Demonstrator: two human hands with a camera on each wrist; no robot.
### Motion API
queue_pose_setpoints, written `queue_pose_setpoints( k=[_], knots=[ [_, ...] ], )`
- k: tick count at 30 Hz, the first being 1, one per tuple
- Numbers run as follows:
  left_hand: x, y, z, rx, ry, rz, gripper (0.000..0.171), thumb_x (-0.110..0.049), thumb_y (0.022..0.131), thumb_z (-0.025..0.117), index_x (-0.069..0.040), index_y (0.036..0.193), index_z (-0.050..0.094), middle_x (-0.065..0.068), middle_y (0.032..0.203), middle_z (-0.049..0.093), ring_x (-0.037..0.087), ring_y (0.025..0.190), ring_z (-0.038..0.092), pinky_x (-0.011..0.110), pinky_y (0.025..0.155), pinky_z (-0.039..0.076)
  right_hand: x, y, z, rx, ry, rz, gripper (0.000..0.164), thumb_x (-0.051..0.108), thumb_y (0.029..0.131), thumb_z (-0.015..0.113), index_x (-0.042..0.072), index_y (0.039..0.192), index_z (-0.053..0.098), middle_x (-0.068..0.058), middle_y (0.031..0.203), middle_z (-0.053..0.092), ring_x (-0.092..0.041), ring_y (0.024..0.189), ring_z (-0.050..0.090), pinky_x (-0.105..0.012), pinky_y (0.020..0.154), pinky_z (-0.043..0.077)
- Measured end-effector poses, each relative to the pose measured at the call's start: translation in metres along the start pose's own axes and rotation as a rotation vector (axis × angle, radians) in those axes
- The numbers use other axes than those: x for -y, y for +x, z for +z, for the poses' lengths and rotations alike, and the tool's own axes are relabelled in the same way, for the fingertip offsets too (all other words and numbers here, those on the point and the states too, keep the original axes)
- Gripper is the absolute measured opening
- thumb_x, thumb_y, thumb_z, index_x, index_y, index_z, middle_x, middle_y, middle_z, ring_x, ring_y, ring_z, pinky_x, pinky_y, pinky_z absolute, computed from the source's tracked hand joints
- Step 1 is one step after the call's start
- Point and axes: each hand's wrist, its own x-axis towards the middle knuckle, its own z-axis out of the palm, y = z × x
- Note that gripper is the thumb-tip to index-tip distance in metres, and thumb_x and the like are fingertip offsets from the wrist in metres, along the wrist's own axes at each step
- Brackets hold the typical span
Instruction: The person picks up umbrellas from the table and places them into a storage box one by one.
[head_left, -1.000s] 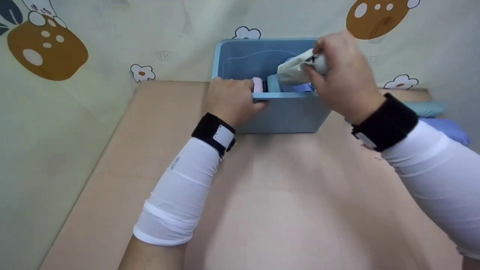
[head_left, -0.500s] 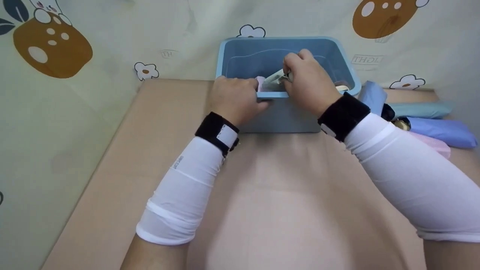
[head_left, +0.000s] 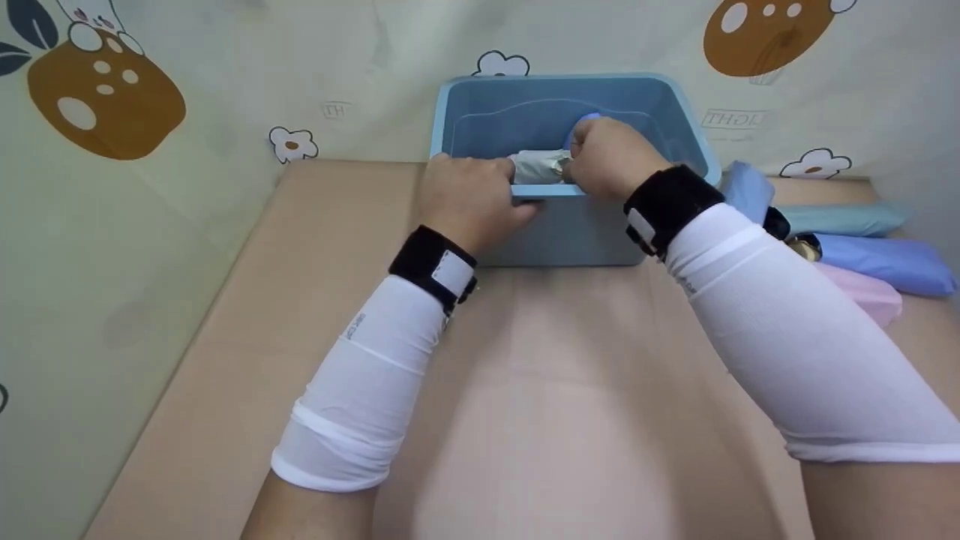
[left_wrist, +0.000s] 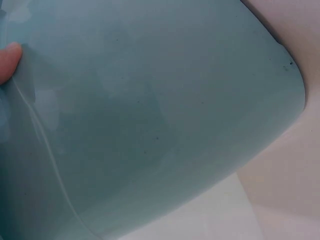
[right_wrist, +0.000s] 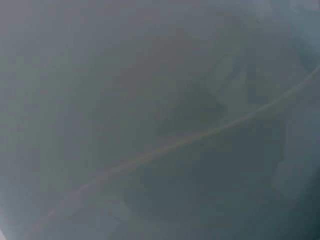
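Note:
A blue plastic storage box (head_left: 562, 232) stands against the wall. My left hand (head_left: 469, 199) grips its front left rim, the thumb outside and the fingers over the edge; one fingertip (left_wrist: 9, 62) shows against the box wall in the left wrist view. My right hand (head_left: 615, 159) is inside the box with curled fingers, holding the end of a pale green folded umbrella (head_left: 538, 166) that lies sideways behind the front rim. Behind that hand shows a bit of blue fabric (head_left: 574, 131). Only a blurred box wall (right_wrist: 175, 90) fills the right wrist view.
Right of the box lie several folded umbrellas: a light blue one (head_left: 746, 191), a teal one (head_left: 844, 220), a violet-blue one (head_left: 885, 264) and a pink one (head_left: 866, 291), partly behind my right sleeve. The tabletop (head_left: 555, 390) is light brown. A patterned wall covering (head_left: 360, 75) rises behind.
My right hand has moved left and down into the box, and the pale green umbrella has gone from tilted above the rim to lying sideways inside. My left hand keeps its grip on the rim.

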Motion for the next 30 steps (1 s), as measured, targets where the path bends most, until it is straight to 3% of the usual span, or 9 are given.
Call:
queue_pose_setpoints(
  k=[3, 7, 12, 14, 15, 18, 20, 26, 30],
  knots=[
    [0.001, 0.000, 0.000, -0.004, 0.000, 0.000, 0.055, -0.071, 0.094, 0.057, -0.018, 0.086, 0.066, 0.001, 0.066, 0.060, 0.024, 0.068, 0.062, 0.044, 0.073, 0.050, 0.000, 0.002, 0.001, 0.035, -0.006, 0.000, 0.021, 0.027, 0.105, 0.055, 0.008, 0.097, 0.055, -0.007, 0.082, 0.050, -0.024, 0.073, 0.051, -0.037, 0.067, 0.040],
    [0.001, 0.000, 0.001, -0.003, -0.012, 0.000, 0.053, -0.070, 0.094, 0.058, -0.018, 0.082, 0.064, 0.001, 0.065, 0.060, 0.023, 0.068, 0.063, 0.044, 0.072, 0.050, -0.002, 0.004, 0.002, 0.097, -0.024, -0.042, 0.035, 0.035, 0.108, 0.051, 0.007, 0.119, 0.069, -0.009, 0.100, 0.064, -0.026, 0.090, 0.058, -0.039, 0.078, 0.045],
    [0.001, -0.001, 0.002, -0.018, -0.027, 0.005, 0.050, -0.068, 0.094, 0.058, -0.019, 0.086, 0.067, 0.001, 0.068, 0.063, 0.024, 0.069, 0.063, 0.045, 0.072, 0.050, -0.004, 0.004, 0.001, 0.105, -0.033, -0.072, 0.037, 0.033, 0.107, 0.050, 0.009, 0.089, 0.071, -0.001, 0.072, 0.056, -0.022, 0.073, 0.053, -0.036, 0.066, 0.041],
    [0.000, -0.001, 0.002, -0.033, -0.024, 0.008, 0.050, -0.068, 0.094, 0.058, -0.019, 0.085, 0.067, 0.001, 0.067, 0.063, 0.024, 0.068, 0.063, 0.044, 0.070, 0.049, -0.005, 0.004, 0.001, 0.095, -0.022, -0.074, 0.037, 0.032, 0.106, 0.050, 0.008, 0.088, 0.072, 0.000, 0.069, 0.052, -0.021, 0.072, 0.052, -0.035, 0.065, 0.039],
    [0.000, 0.000, 0.002, -0.043, -0.023, 0.011, 0.050, -0.067, 0.094, 0.058, -0.019, 0.084, 0.067, 0.001, 0.067, 0.063, 0.024, 0.067, 0.063, 0.044, 0.069, 0.049, -0.005, 0.003, 0.001, 0.090, -0.015, -0.080, 0.037, 0.032, 0.107, 0.050, 0.009, 0.096, 0.076, -0.001, 0.073, 0.057, -0.022, 0.075, 0.054, -0.035, 0.067, 0.040],
    [0.001, 0.000, 0.003, -0.068, -0.021, 0.014, 0.051, -0.066, 0.094, 0.059, -0.018, 0.080, 0.066, 0.003, 0.065, 0.063, 0.024, 0.065, 0.062, 0.044, 0.067, 0.049, -0.005, 0.001, 0.002, 0.061, 0.006, -0.101, 0.040, 0.034, 0.107, 0.050, 0.011, 0.124, 0.077, -0.007, 0.096, 0.070, -0.024, 0.089, 0.059, -0.037, 0.077, 0.045],
    [0.001, 0.000, 0.003, -0.077, -0.021, 0.015, 0.050, -0.065, 0.093, 0.060, -0.017, 0.079, 0.066, 0.003, 0.065, 0.063, 0.025, 0.065, 0.063, 0.044, 0.068, 0.050, -0.006, -0.001, 0.002, 0.038, 0.018, -0.116, 0.042, 0.035, 0.107, 0.049, 0.012, 0.134, 0.073, -0.010, 0.110, 0.073, -0.025, 0.096, 0.061, -0.038, 0.083, 0.047],
    [0.000, 0.000, 0.002, -0.053, -0.004, 0.013, 0.052, -0.068, 0.095, 0.057, -0.017, 0.083, 0.067, 0.003, 0.064, 0.062, 0.025, 0.065, 0.062, 0.044, 0.070, 0.051, -0.009, -0.010, 0.005, -0.059, 0.085, -0.176, 0.045, 0.039, 0.108, 0.050, 0.010, 0.135, 0.071, -0.011, 0.122, 0.074, -0.025, 0.102, 0.064, -0.041, 0.089, 0.051],
    [0.001, 0.000, 0.002, -0.037, 0.003, 0.011, 0.053, -0.068, 0.095, 0.056, -0.017, 0.085, 0.068, 0.002, 0.065, 0.061, 0.024, 0.065, 0.062, 0.043, 0.069, 0.050, -0.021, -0.019, 0.005, -0.190, 0.236, -0.261, 0.039, 0.036, 0.108, 0.054, 0.010, 0.130, 0.073, -0.010, 0.122, 0.075, -0.018, 0.097, 0.064, -0.031, 0.084, 0.049]
  ],
)
